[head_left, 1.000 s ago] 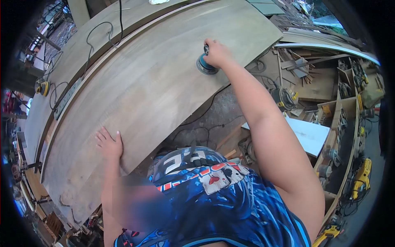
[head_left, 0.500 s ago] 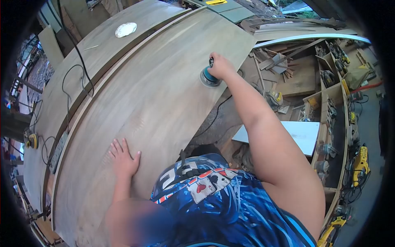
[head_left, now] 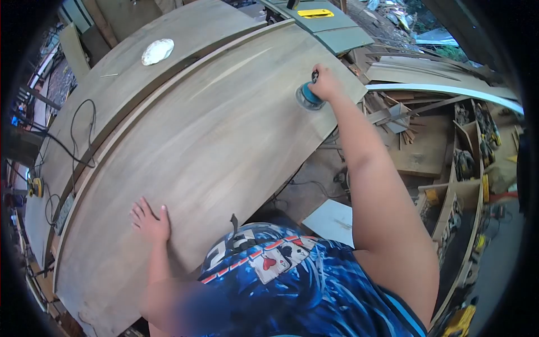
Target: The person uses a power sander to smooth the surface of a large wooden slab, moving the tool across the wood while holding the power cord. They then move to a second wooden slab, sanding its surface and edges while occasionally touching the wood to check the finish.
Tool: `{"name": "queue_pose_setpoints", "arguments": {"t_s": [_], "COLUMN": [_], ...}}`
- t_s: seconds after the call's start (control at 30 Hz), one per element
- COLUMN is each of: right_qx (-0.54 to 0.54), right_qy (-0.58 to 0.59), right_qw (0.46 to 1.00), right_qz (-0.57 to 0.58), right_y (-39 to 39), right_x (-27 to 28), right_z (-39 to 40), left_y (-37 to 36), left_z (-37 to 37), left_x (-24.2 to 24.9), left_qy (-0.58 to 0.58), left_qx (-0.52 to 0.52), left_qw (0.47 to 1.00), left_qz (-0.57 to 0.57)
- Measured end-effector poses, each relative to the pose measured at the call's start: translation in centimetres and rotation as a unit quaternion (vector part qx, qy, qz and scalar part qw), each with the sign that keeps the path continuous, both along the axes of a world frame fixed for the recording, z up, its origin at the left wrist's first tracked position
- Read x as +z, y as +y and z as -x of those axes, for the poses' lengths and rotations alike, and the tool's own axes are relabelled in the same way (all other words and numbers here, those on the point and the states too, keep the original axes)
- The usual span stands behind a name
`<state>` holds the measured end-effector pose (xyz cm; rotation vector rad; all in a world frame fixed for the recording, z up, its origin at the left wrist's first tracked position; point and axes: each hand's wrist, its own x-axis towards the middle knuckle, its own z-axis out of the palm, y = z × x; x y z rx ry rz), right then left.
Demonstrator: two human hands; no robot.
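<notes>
A long wooden panel (head_left: pixel 219 129) lies in front of me, with pale streaks along its grain. Near its far right edge, my right hand (head_left: pixel 327 83) is wrapped round the top of a teal orbital sander (head_left: pixel 309 96). The sander's round pad rests on the panel. Fingers spread, my left hand (head_left: pixel 151 221) lies flat on the panel's near left part. It holds nothing.
Beyond the panel's raised edge is another board (head_left: pixel 196 28) bearing a white disc-like piece (head_left: pixel 158 51). A yellow sander (head_left: pixel 36 187) and a power strip (head_left: pixel 65 213) are at left. Divided tool shelves (head_left: pixel 469 146) and a white sheet (head_left: pixel 331 220) are at right.
The view has shifted. My right hand has carried the sander farther along the panel, toward its far right corner. My left hand stays flat on the wood.
</notes>
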<state>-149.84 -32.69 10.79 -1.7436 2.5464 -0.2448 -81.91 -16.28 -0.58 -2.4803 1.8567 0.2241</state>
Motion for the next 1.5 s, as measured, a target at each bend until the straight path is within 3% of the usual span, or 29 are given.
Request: {"name": "queue_pose_setpoints", "arguments": {"t_s": [0.13,0.23,0.63,0.83,1.0,1.5], "right_qx": [-0.027,-0.033,-0.044,-0.04,-0.028,-0.083], "right_qy": [0.015,0.049,0.067,0.067,0.068,0.07], "right_qw": [0.999,0.998,0.995,0.996,0.996,0.992], "right_qz": [-0.009,-0.033,-0.051,-0.051,-0.056,-0.071], "right_y": [-5.0,-7.5,-18.1,-19.5,-20.3,-23.7], "right_x": [-0.1,2.2,1.2,0.9,1.1,0.5], "right_z": [8.0,10.6,18.4,19.7,20.4,22.6], "left_y": [-2.2,-2.4,-1.8,-2.1,-3.5,-4.6], "left_z": [2.7,1.9,0.3,1.0,-4.4,-3.1], "left_x": [-1.2,-2.7,-4.4,-3.1,-6.0,-3.5], "left_qy": [-0.029,-0.048,-0.032,-0.051,-0.016,-0.065], "left_qx": [0.177,0.201,0.172,0.175,0.143,0.154], "left_qw": [0.984,0.977,0.978,0.98,0.981,0.985], "left_qz": [0.025,0.058,0.114,0.083,0.128,0.048]}}
